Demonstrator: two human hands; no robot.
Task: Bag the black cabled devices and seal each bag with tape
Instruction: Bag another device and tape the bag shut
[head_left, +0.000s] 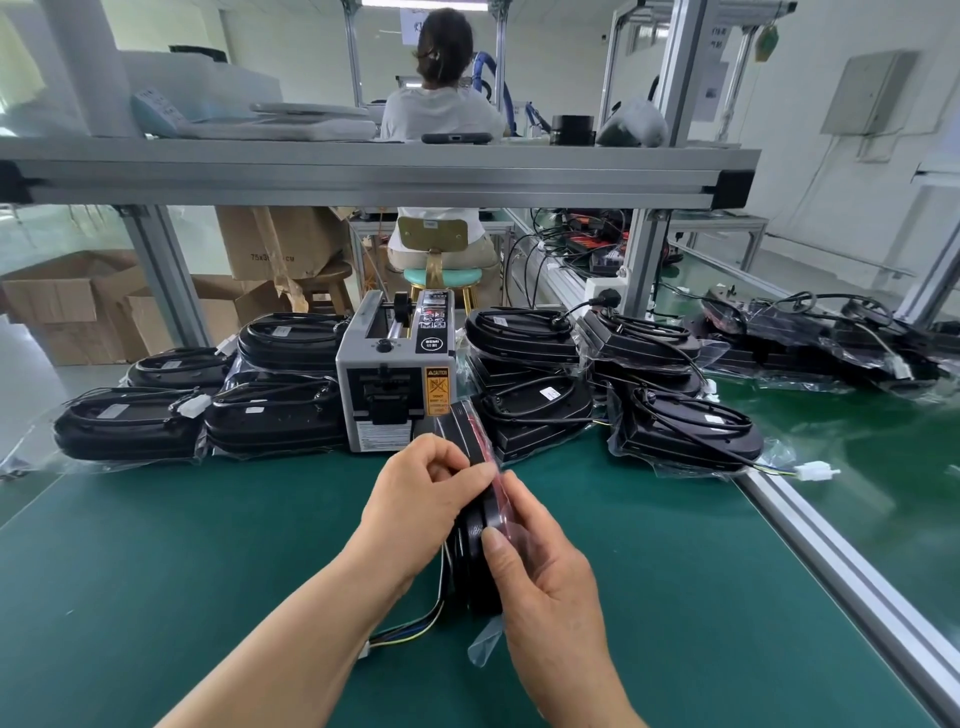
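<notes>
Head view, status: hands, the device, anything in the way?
Left hand and right hand both gripping the bagged device, held on edge. Tape dispenser just behind, nothing between.

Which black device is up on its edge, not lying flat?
The device gripped between the left hand and right hand, before the tape dispenser. The rest lie flat in stacks.

Both hands grip a black device (480, 525) on edge over green table (208, 561): left hand (421, 499) w/ curled fingers, right hand (540, 566) pinching the clear bag (514, 519); tape dispenser (397, 374) behind.
</notes>
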